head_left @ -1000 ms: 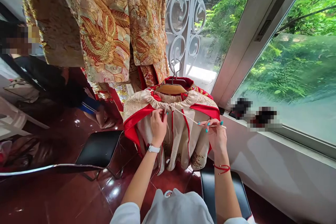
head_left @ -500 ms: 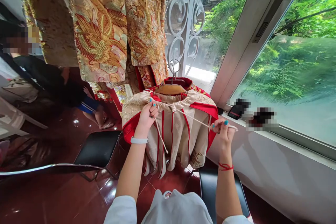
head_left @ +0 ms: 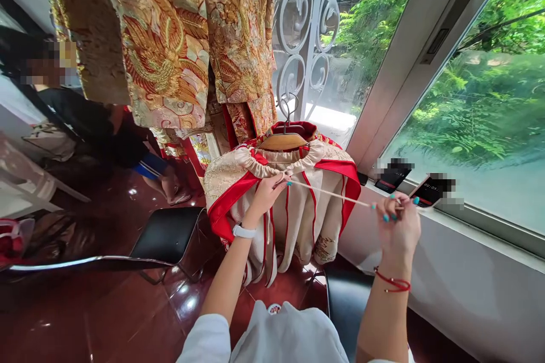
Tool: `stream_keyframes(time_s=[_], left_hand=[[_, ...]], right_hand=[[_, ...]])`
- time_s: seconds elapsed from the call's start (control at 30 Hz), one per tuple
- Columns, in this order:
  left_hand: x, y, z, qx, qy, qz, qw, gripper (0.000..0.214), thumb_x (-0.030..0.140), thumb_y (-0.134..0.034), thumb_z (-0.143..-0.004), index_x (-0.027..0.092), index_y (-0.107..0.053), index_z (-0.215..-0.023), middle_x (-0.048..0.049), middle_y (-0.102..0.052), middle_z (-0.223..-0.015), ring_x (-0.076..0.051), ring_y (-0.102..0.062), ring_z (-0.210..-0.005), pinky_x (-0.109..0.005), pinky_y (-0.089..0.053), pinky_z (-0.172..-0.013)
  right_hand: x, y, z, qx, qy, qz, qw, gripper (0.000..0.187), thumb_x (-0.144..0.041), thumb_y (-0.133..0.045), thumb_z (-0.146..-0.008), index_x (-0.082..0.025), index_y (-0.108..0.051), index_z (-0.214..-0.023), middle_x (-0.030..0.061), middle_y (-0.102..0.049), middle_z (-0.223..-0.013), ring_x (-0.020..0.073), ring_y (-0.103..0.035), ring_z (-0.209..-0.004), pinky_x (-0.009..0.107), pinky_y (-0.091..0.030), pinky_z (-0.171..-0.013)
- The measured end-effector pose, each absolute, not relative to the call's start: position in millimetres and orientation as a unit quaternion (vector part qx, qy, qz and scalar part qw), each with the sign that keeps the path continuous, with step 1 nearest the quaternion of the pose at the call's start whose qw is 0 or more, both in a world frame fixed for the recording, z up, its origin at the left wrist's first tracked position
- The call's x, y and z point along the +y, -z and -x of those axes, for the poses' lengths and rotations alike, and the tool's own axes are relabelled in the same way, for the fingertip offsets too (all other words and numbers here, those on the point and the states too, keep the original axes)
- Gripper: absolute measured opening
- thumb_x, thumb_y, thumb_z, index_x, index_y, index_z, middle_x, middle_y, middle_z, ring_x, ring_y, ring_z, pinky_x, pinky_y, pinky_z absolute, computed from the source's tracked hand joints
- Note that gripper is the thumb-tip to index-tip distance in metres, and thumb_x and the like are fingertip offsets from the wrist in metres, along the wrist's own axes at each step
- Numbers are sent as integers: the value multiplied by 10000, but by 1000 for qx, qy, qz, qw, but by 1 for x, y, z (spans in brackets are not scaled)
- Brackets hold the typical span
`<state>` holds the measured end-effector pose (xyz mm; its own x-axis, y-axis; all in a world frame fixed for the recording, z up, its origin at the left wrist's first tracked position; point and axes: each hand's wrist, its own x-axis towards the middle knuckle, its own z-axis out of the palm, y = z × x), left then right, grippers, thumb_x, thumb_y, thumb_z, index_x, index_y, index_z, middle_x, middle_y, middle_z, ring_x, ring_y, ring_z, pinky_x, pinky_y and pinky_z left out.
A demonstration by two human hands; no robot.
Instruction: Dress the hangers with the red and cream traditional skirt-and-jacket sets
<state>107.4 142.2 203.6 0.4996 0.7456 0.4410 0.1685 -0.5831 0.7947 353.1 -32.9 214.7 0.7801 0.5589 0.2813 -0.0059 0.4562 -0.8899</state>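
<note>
A cream skirt (head_left: 293, 227) with red trim and gold embroidery hangs in front of me. Its gathered waistband (head_left: 254, 167) is bunched along the top, below a wooden hanger (head_left: 283, 142). My left hand (head_left: 269, 191) is closed in a pinch on the front of that waistband, where the cord comes out. From there a thin cream drawstring (head_left: 336, 194) runs taut to the right. My right hand (head_left: 399, 221) is closed around the drawstring, well out to the side near the windowsill. Another stretch of cord hangs down below my left hand.
Gold-embroidered garments (head_left: 166, 51) hang at the upper left. Two phones, one of them a dark phone (head_left: 433, 190), lean on the windowsill. Black chairs, including a black seat (head_left: 168, 236), stand on both sides. Another person (head_left: 80, 119) is at the far left.
My right hand has moved outward to the right and toward me, drawing out more cord. My left hand has shifted right along the waistband to where the cord comes out.
</note>
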Motion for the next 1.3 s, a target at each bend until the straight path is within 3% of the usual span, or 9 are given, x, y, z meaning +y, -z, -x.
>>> stream_keyframes(time_s=[0.13, 0.23, 0.37, 0.47, 0.67, 0.8, 1.0, 1.17, 1.3], left_hand=[[139, -206, -111, 307, -407, -795, 330, 481, 526, -447, -997, 149, -673, -801, -34, -676, -777, -152, -544, -706, -257, -418, -705], [135, -209, -114, 307, -405, -801, 317, 466, 514, -455, -996, 158, -625, -747, -16, -637, -732, -138, -511, -668, -254, -390, -674], [133, -213, -110, 293, -403, -799, 337, 392, 472, -472, -990, 169, -650, -816, -28, -649, -775, -161, -552, -716, -268, -414, -700], [133, -215, -101, 263, -413, -767, 415, 312, 459, -559, -947, 176, -690, -942, -12, -625, -744, -151, -554, -705, -253, -418, -677], [141, -215, -82, 233, -481, -575, 620, 440, 592, -676, -817, 170, -599, -718, 104, -242, -494, -56, -188, -432, -215, -167, -449], [142, -214, -75, 234, -516, -498, 657, 368, 475, -739, -764, 173, -546, -683, 116, -205, -502, -38, -148, -420, -200, -133, -431], [134, -220, -71, 225, -467, -475, 711, 179, 259, -559, -754, 134, -668, -822, 68, -325, -606, -40, -174, -439, -200, -183, -428], [129, -223, -82, 210, -474, -511, 685, 471, 174, -508, -709, 166, -708, -1136, 5, -524, -808, -41, -205, -479, -218, -224, -452], [128, -225, -87, 249, -459, -589, 617, 537, 176, -519, -788, 208, -648, -1308, 35, -457, -734, -69, -224, -516, -217, -258, -483]], right_hand=[[-16, -218, -354, -222, 114, 646, 722, 478, -425, -747, -758, -258, -549, -1160, 80, -604, -1033, 256, -586, -972, 488, -500, -919], [14, -228, -310, -452, 66, 622, 635, 316, -362, -587, -879, -249, -592, -1175, 128, -614, -1239, 297, -566, -1174, 526, -442, -1032], [61, -223, -257, -613, -218, 530, 543, 295, -430, -558, -895, -233, -617, -1106, 62, -675, -880, 240, -653, -831, 400, -526, -785], [74, -216, -257, -589, -310, 491, 562, 313, -417, -540, -914, -251, -574, -1178, -33, -514, -645, 166, -490, -564, 293, -411, -555], [76, -222, -296, -626, -248, 474, 567, 180, -275, -558, -867, -243, -624, -1031, -23, -546, -729, 129, -420, -603, 262, -310, -567], [89, -222, -307, -637, -244, 485, 547, 146, -232, -501, -839, -214, -636, -893, -20, -562, -696, 129, -428, -591, 263, -316, -579], [77, -225, -316, -724, -82, 567, 384, 256, -215, -498, -829, -216, -752, -860, 48, -692, -842, 188, -574, -740, 298, -382, -670], [88, -229, -288, -588, 41, 600, 542, 215, -322, -575, -869, -207, -755, -840, 57, -677, -775, 185, -550, -673, 314, -402, -652], [114, -233, -261, -518, -27, 516, 682, 199, -346, -626, -842, -205, -732, -750, 52, -668, -735, 188, -553, -679, 326, -438, -663]])
